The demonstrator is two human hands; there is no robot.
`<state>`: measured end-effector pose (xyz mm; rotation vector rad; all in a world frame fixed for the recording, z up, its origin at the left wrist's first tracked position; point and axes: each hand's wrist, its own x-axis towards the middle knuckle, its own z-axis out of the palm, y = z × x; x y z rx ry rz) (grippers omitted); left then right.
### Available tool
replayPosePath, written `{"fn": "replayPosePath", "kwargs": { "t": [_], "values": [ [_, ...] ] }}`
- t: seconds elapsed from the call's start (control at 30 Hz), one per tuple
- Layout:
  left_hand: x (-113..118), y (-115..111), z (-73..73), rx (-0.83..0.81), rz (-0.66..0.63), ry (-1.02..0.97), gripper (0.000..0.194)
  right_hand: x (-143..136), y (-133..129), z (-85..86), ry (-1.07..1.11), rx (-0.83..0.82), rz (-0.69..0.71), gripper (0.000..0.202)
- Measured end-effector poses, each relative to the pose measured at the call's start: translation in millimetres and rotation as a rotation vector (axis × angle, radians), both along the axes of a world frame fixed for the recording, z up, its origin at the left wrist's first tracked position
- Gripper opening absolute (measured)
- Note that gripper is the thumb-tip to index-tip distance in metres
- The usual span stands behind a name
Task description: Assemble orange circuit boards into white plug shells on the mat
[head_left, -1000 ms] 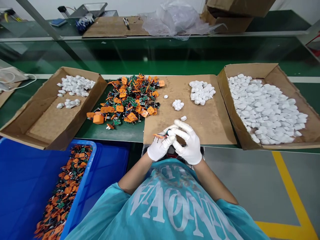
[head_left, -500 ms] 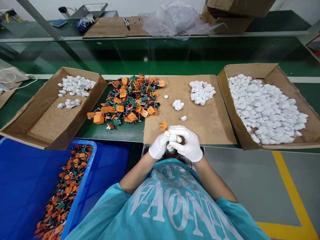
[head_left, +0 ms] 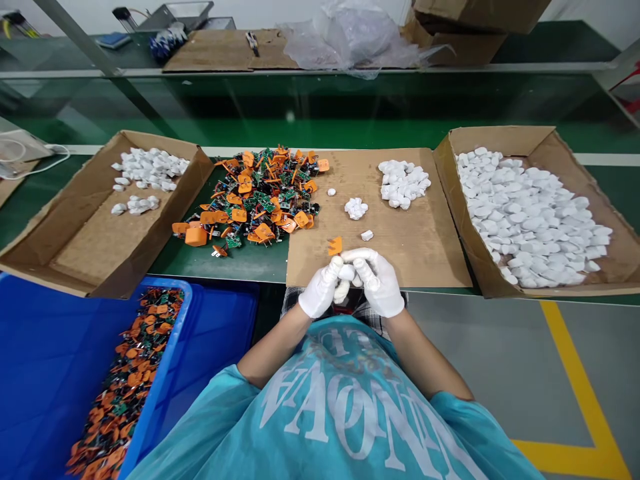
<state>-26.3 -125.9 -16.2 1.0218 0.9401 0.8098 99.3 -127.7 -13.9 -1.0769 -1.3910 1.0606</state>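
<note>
Both my hands wear white gloves and meet at the near edge of the cardboard sheet [head_left: 420,257]. My left hand [head_left: 321,291] is closed, its thumb and fingers around a small white plastic housing [head_left: 347,272]. An orange plug piece [head_left: 335,246] sticks out just beyond the fingertips; gloves hide whether it is joined to the housing. My right hand [head_left: 379,283] is closed too, thumb and forefinger pinching at the housing from the right. A loose white piece [head_left: 367,235] lies just beyond my hands, with a small white cluster [head_left: 356,209] farther back.
Left of the sheet lies a heap of orange plug pieces with green circuit boards [head_left: 260,200]. A larger white pile [head_left: 404,183] sits at the back right. Cardboard trays of white pieces flank the work area, left [head_left: 95,250] and right [head_left: 617,257]. A blue bin [head_left: 175,327] stands below left.
The orange plug piece has turned to show more of its flat face and shifted slightly right. My right thumb and fingers have drawn closer in on the white housing.
</note>
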Motion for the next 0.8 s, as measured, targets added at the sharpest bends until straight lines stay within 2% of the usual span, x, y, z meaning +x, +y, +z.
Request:
{"fn": "replayPosePath", "kwargs": {
  "t": [0.13,0.23,0.37,0.47,0.57,0.7,0.8],
  "values": [
    [-4,6,-2.3,-0.084,-0.015,0.026,0.075,5,3,-2.1,-0.379,0.305,0.013,0.035],
    [-8,10,-9.2,-0.117,-0.112,-0.048,0.079,5,3,-4.2,-0.487,0.413,-0.020,0.029],
    [-14,15,-8.3,-0.100,-0.238,-0.146,0.090,5,2,-3.8,-0.475,0.365,-0.017,0.029],
    [-16,17,-1.4,-0.085,-0.235,-0.084,0.075,7,2,-3.0,-0.420,0.267,0.048,0.039],
    [-17,17,-0.7,-0.074,-0.229,-0.097,0.061,9,1,-2.5,-0.376,0.226,0.050,0.034],
    [-17,15,-7.8,-0.037,-0.268,-0.212,0.069,9,0,-0.6,-0.394,0.255,0.045,0.028],
    [-19,13,-8.2,0.047,-0.211,-0.142,0.063,7,-1,0.7,-0.410,0.339,0.021,0.035]
  ]
}}
